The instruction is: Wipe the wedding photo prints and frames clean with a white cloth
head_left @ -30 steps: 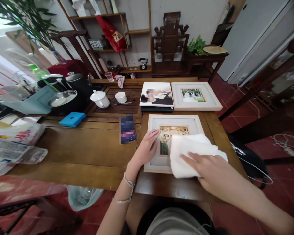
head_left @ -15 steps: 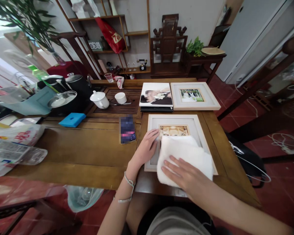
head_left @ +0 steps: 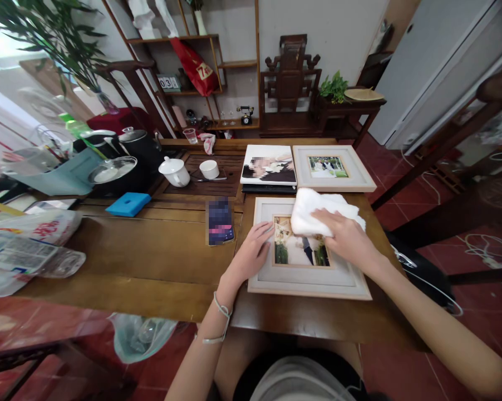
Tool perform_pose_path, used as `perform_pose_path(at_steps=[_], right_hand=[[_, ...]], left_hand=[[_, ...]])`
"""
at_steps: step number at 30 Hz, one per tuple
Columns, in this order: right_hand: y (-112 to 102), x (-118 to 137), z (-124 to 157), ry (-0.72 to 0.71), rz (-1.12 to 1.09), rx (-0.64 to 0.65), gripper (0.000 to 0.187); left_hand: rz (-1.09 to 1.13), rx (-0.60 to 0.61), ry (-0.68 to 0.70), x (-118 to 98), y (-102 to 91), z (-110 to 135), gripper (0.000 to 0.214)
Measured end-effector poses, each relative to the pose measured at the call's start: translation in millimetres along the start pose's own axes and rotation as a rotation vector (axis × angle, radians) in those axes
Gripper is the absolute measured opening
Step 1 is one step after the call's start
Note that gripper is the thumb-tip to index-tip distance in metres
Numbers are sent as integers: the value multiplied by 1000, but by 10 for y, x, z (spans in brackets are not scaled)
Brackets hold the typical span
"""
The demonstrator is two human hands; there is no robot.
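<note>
Picture frame [head_left: 303,253] flat on table [head_left: 159,250]; left hand [head_left: 253,250], fingers outstretched, rests on left side. Right hand [head_left: 343,235] lies over white cloth [head_left: 321,201], upper right; I can't tell grip. I'd brace frame, overlap light strokes.

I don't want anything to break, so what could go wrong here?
The right hand's white cloth might bump the far frame just beyond it. The left hand rests on the near frame, so its fingers could leave smudges. The phone lies near that hand and might get nudged.
</note>
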State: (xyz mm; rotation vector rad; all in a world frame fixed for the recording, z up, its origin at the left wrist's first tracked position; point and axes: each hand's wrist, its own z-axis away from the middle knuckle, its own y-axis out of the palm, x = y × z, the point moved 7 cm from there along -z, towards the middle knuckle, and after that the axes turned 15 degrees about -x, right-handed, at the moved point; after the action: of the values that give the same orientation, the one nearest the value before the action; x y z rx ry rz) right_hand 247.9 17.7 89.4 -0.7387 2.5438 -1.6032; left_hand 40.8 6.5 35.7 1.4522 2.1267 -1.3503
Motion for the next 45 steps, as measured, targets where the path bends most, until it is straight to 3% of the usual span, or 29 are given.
perform_pose_path(at_steps=[4,8,11,13,19,21,25,29,34,36,39,42,45], right_hand=[[166,344,-423,-78,-217,-65,66],[425,855,-657,-217,-306,80,69],[553,976,-653,-262,-210,179,69],[552,871,-600,-251,-139,205,72],[388,211,-312,-137,118,217,78],[369,153,-215,-119,148,188,78],[429,452,-69,-175,165,161,74],[395,847,84,-227,92,289,71],[-57,1059,509,-406,-216,482,79],[-256,944,669,-408,-269,516,81],[-401,512,715,-250,-170,498,76],[-398,4,492,-66,59,358,73],[-277,-306,146,51,263,154,70]], left_hand=[[25,-17,11,-7,-12,-10,43],[12,-7,-30,3,-12,-16,41],[13,-1,-57,9,-10,-10,40],[29,-14,-48,1,-18,-9,39],[62,-17,-1,0,-15,-2,41],[58,-10,-7,11,-5,1,42],[67,-48,-35,28,-17,-8,40],[102,-104,-57,34,-53,-16,40],[80,-80,-95,30,-54,-18,43],[66,-68,-88,15,-52,-22,42],[48,-45,-86,11,-39,-24,41],[39,-26,-73,16,-25,-21,41],[34,-29,-62,22,-25,-15,42]])
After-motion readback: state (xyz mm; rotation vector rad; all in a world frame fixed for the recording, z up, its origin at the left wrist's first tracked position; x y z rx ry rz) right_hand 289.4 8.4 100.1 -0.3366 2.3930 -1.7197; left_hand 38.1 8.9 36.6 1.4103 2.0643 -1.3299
